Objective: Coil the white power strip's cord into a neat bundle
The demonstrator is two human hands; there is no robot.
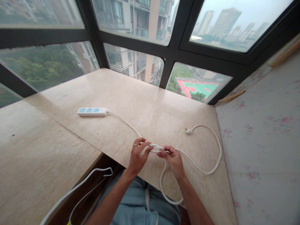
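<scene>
On the countertop (145, 106), the power strip (92, 112) lies left of the plug (188, 131), windows (134, 64) behind both.

Head cam above looks fwd/down, nr L hand (138, 155) & R hand (172, 158), windows (136, 22) beyond.

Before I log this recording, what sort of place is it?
Probably a home's bay-window nook, several floors up: dark-framed windows above a stone-look ledge, floral wallpaper, and a sports court far below.
</scene>
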